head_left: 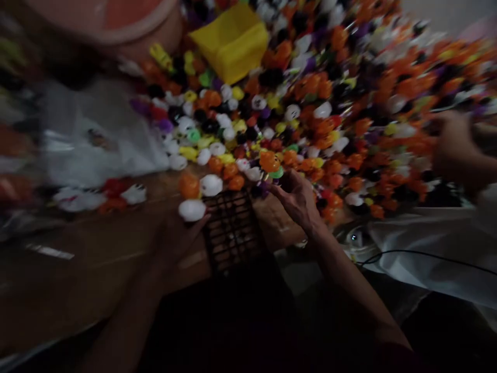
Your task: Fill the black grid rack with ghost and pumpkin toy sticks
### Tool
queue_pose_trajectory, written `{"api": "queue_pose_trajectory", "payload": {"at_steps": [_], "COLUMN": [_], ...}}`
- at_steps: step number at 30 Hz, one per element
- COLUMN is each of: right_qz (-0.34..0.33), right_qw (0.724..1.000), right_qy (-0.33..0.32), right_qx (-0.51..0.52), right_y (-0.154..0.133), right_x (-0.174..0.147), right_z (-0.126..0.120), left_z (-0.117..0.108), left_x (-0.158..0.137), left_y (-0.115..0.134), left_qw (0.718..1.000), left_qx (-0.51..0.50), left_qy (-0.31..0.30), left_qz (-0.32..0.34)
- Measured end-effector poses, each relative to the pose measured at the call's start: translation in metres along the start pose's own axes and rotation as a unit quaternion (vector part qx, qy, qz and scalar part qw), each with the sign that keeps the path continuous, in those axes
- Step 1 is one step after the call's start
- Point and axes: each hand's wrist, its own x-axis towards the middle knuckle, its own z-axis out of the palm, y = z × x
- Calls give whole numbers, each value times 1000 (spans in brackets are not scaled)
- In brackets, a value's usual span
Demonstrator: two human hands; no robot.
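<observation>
In the dim head view, my right hand (297, 199) pinches a small orange figure with a green lower part (271, 165) between thumb and fingers, at the near edge of a large heap of small toy figures (272, 114). My left hand (176, 235) is dark and blurred. Its fingers close around a rounded white toy piece (192, 210). Another white piece with small marks (211, 185) and an orange piece (189, 185) sit just beyond it. Whether the left hand also holds these two, I cannot tell.
A dark slatted grate (233, 233) lies between my hands on a brown surface (116, 259). At the back are a yellow box-like container (233, 44) and a pink tub (108, 31). A clear plastic bag (101, 134) lies left. Another person's hand (456, 145) reaches in at right.
</observation>
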Motion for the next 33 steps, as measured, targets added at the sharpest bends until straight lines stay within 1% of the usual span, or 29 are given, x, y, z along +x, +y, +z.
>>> {"api": "queue_pose_trajectory", "payload": {"at_steps": [2, 3, 5, 8, 12, 14, 18, 23, 28, 31, 33], "right_qz": [3, 5, 16, 33, 41, 37, -4, -72, -147, -157, -147], "right_qw": [997, 994, 990, 983, 978, 979, 985, 992, 986, 984, 985], "right_qy": [-62, -85, -112, -130, -129, -127, -135, -92, -71, -76, -86], "right_qx": [49, 64, 86, 127, 158, 158, 110, 42, -17, -27, -24], "right_y": [-6, -9, -15, -17, -12, -13, -18, -15, -6, -3, -3], "right_x": [-19, -27, -40, -47, -44, -42, -41, -45, -46, -47, -48], "right_z": [29, 39, 54, 67, 86, 95, 102, 102, 107, 110, 110], "left_z": [-5, -6, -6, -5, -6, -6, -5, -4, -5, -11, -19], "left_x": [-8, -9, -7, -4, -4, -4, -4, -3, 2, -3, -15], "left_y": [-10, -13, -16, -13, -13, -15, -17, -15, -16, -10, 1], "left_qw": [999, 999, 997, 996, 996, 996, 998, 998, 999, 999, 998], "left_qx": [2, 0, -2, -2, 10, 16, 11, -7, 5, 19, 32], "left_qy": [-13, -17, -18, -6, 26, 29, 24, 17, 7, 9, 40], "left_qz": [-36, -50, -70, -85, -83, -82, -65, -53, -42, -40, -41]}}
